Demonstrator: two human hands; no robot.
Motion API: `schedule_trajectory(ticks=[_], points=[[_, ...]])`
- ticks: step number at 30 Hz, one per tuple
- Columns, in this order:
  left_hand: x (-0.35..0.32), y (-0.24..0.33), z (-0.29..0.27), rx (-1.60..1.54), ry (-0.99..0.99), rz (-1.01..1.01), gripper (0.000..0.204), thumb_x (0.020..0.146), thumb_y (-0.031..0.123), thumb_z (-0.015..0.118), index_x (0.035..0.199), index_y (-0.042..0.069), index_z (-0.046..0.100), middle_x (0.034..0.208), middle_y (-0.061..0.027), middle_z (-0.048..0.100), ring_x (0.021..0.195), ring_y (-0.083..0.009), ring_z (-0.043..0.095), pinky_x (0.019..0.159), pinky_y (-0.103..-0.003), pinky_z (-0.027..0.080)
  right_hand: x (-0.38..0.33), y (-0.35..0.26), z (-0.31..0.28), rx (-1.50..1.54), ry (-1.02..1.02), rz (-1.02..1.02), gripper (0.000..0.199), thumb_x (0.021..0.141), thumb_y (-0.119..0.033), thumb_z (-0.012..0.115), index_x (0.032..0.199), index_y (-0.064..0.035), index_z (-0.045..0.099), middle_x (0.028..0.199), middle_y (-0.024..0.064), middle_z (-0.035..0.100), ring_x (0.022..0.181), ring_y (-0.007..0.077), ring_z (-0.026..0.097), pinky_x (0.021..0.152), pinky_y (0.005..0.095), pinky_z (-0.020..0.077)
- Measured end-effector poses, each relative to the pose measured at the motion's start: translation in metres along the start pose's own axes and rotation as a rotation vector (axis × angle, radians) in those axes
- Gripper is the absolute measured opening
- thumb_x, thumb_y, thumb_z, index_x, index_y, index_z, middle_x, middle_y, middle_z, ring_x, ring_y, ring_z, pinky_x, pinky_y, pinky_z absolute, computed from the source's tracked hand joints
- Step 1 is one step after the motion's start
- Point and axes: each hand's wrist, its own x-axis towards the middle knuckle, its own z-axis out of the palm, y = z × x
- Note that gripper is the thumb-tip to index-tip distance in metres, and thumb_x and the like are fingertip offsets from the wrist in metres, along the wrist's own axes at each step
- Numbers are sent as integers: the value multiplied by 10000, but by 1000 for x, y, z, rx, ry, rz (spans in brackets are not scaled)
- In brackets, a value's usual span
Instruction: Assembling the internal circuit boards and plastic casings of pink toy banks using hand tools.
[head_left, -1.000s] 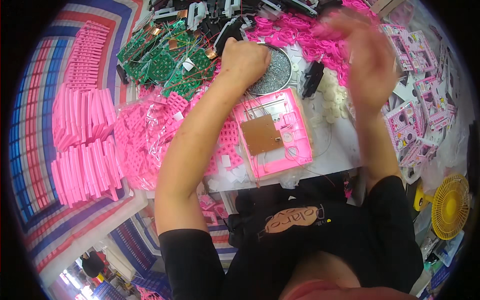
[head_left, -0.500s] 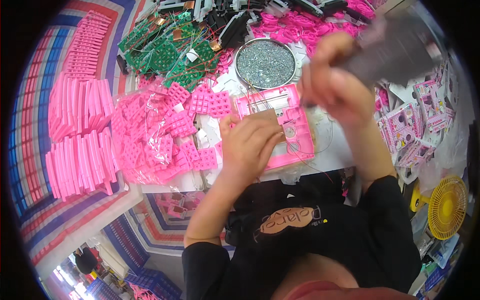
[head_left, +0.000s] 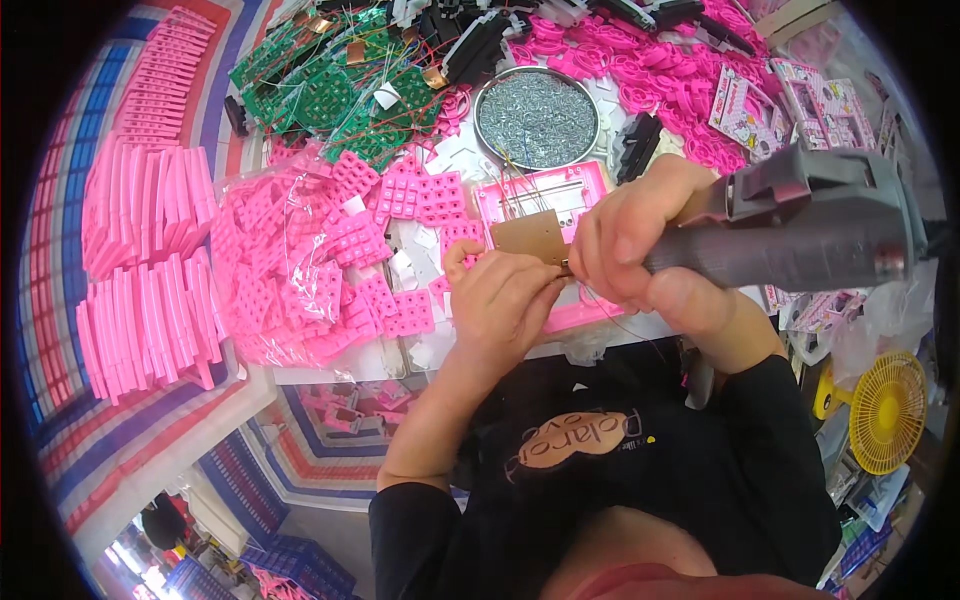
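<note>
A pink plastic housing (head_left: pixel 585 316) lies in front of me. A brown circuit board (head_left: pixel 532 236) sits over it, with thin wires rising from its far side. The fingers of my left hand (head_left: pixel 500 305) are bent together at the board's near edge and hold it. My right hand (head_left: pixel 650 240) is wrapped round a grey electric screwdriver (head_left: pixel 790 245), whose body points to the right. Its working end is down at the board's right edge, close to my left fingertips; the tip itself is mostly hidden by my right fingers.
A round metal dish (head_left: pixel 535 118) full of small screws stands beyond the housing. Green circuit boards (head_left: pixel 330 110) with wires are heaped at far left. Pink keypads (head_left: pixel 300 260) lie left, beside stacked pink panels (head_left: pixel 150 330). Pink parts (head_left: pixel 670 85) fill the far right. A yellow fan (head_left: pixel 888 412) is at right.
My right hand has come down and left with the screwdriver, bringing its working end to the board's right edge. My left hand stays at the board.
</note>
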Motion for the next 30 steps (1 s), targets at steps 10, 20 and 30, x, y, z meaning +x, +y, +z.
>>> schedule_trajectory(ticks=[10,20,30], points=[[-7,1,-1,248,-215,-104,135,809,83,713,751,101,592,982,-17,663,944,-184,653,930,-424,318,4,43,-25,-220,12,83,219,916,-151,676,970,-51,488,702,57,564,605,119,519,595,315,462],[-9,5,-3,240,-263,-209,103,825,126,716,910,110,659,1064,-23,681,1043,-170,664,944,-459,315,10,52,-19,-317,-40,120,222,899,-228,706,881,-90,533,766,25,593,691,89,534,641,263,432],[4,5,4,55,-166,-273,115,841,128,738,954,144,721,863,19,713,866,-173,688,1102,-516,239,12,11,-12,75,-71,22,304,920,-276,696,1020,-81,486,632,-6,477,546,109,458,529,288,376]])
